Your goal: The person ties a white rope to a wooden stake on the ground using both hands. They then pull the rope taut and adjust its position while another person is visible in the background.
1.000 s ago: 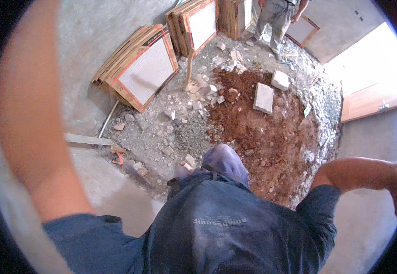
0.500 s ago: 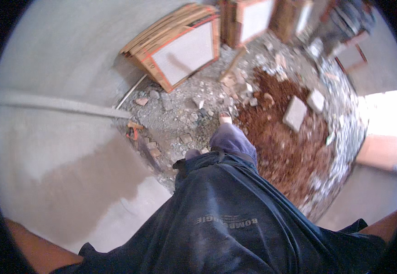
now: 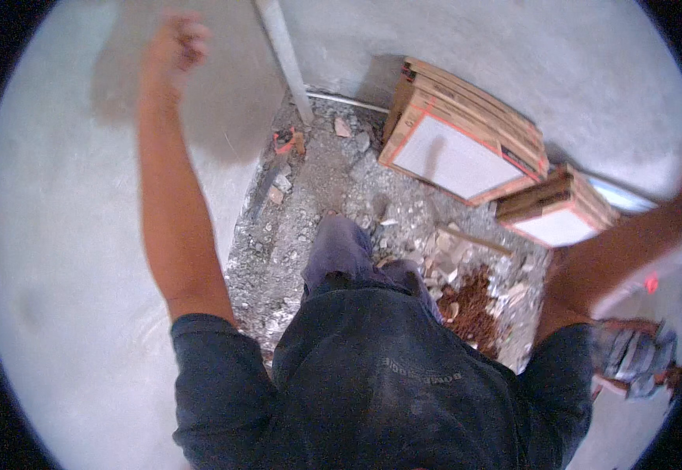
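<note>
My left hand (image 3: 178, 47) is raised at the upper left, in front of the grey plastered wall (image 3: 51, 235), beside its darker damp-looking patch (image 3: 231, 102). Its fingers are curled in and slightly blurred; anything inside them is hidden. My right forearm (image 3: 631, 243) reaches up and out at the right, and the hand lies beyond the picture's edge. A pale vertical strip (image 3: 282, 55) runs down the wall corner to the right of my left hand. Below it on the ground lies an orange-handled tool (image 3: 286, 141).
Stacks of flat cartons (image 3: 462, 157) with white panels lean along the far wall, a second stack (image 3: 564, 223) beside them. Rubble (image 3: 443, 258), a wooden stick (image 3: 474, 239) and red soil (image 3: 470, 309) cover the floor. Another person (image 3: 639, 356), blurred, is at the lower right.
My view has swung left, so the cartons now sit further right and the wall corner nearer the middle. My left arm has risen to the wall; my right arm has lifted outward.
</note>
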`<state>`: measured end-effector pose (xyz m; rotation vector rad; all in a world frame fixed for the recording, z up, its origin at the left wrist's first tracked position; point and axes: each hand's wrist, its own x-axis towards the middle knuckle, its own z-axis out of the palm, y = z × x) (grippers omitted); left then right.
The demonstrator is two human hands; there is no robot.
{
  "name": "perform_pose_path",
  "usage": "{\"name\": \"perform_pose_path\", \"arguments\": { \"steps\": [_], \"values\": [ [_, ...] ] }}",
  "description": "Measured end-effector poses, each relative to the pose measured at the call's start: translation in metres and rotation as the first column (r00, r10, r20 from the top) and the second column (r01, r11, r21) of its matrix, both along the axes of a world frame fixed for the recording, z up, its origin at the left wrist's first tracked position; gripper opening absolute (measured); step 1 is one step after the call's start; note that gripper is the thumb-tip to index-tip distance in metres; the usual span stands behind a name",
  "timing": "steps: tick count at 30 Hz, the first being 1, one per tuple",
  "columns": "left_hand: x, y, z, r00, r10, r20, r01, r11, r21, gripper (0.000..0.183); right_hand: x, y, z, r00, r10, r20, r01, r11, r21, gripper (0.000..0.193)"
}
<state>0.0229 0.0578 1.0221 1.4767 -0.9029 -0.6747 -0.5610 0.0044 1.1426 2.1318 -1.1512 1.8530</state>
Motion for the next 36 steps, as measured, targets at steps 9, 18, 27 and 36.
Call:
{"name": "perform_pose_path", "arguments": {
  "steps": [9, 18, 27, 36],
  "values": [
    [-0.073, 0.063, -0.174, 0.797, 0.076, -0.599, 0.109, 0.958, 0.266, 0.05, 0.355, 0.04, -0.327, 0.492, 0.751, 0.44, -0.595, -0.078, 0.8, 0.052],
    [-0.041, 0.088, -0.293, 0.328, 0.468, -0.82, -0.292, 0.876, 0.383, 0.038, 0.353, -0.022, -0.363, 0.461, 0.814, 0.354, -0.017, -0.39, 0.92, 0.023],
    [-0.033, 0.077, -0.466, 0.052, 0.65, -0.758, -0.611, 0.621, 0.491, 0.034, 0.389, -0.171, -0.509, 0.542, 0.84, -0.031, 0.167, -0.072, 0.983, 0.027],
    [0.054, 0.005, -0.674, 0.273, 0.6, -0.752, -0.694, 0.664, 0.279, 0.049, 0.467, -0.291, -0.737, 0.672, 0.716, -0.191, -0.139, 0.375, 0.916, 0.033]
  ]
}}
